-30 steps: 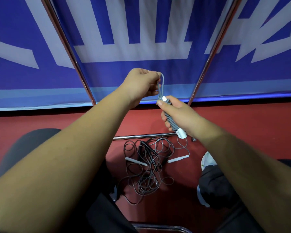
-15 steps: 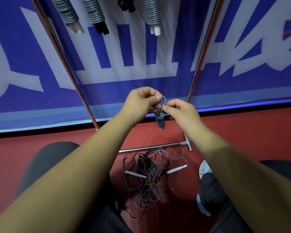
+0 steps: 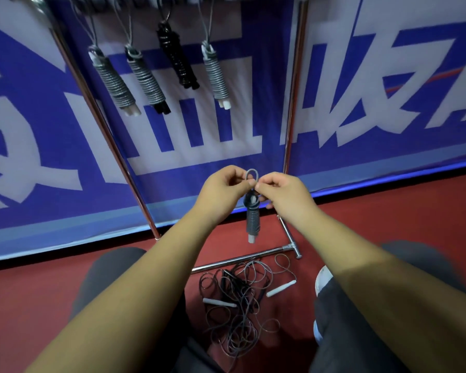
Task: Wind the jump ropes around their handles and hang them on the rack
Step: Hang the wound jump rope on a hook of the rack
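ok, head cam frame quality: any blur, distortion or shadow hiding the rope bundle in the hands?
Head view: wide-angle bends the rack poles and stretches the forearms; banner at the far right is smeared; the wound rope pinched by left hand and right hand reads fairly sharp; the loose rope pile lies in shadow, dark strands hard to separate.

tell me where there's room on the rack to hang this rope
Free: between the rightmost grey bundle and the right post, likely enough for the rope. Crowded: from the left post to that bundle, four bundles hang close.
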The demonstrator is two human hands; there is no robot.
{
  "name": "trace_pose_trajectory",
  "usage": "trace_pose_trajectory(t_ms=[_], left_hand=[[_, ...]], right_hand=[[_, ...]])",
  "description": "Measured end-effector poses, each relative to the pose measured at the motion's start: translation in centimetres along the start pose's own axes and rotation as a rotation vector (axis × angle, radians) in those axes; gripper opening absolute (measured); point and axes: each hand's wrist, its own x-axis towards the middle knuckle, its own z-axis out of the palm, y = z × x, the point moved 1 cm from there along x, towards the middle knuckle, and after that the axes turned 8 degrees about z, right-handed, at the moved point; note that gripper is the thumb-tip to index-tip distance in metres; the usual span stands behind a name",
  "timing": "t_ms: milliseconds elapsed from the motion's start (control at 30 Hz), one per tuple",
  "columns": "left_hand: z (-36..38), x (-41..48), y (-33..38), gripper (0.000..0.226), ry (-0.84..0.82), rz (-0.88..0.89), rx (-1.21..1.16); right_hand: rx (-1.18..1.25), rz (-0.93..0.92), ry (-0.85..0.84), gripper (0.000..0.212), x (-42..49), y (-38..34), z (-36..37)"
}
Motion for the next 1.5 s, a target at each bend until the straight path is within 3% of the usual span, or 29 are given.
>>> trace_pose_trajectory(t_ms=[267,467,667,1000,1167,1333,1500], left_hand=[[-1.1,2.9,6.7,0.01,0.086,0.087,-0.053],[-2.5,6.4,12.1,0.032,0.185,0.18,-0.083],[-4.5,11.0,16.3,0.021,0.232,0.272,-0.005],[-7.2,20.3,21.3,0.012,0.312,0.254,-0.051],[-7.9,25.7,19.4,0.017,0.377,0.188,-0.01],[-7.0,25.7,18.3,0.005,0.39,0.158,0.008],[-6.2,23.5,17.2,0.009,0.434,0.202,0.095]], right_hand=[[0.092,-0.088,0.029,0.007,0.5,-7.1,-3.4],[0.108,-0.178,0.051,0.008,1.5,-13.8,-6.3],[0.093,-0.227,0.1,0.011,4.0,-19.9,-8.2],[0.127,-0.266,0.14,0.014,10.8,-28.4,-9.9],[0.117,-0.199,0.141,0.019,13.9,-29.8,-9.0],[0.11,-0.131,0.173,0.022,16.4,-28.4,-7.9],[0.087,-0.202,0.174,0.017,16.8,-26.2,-7.4]])
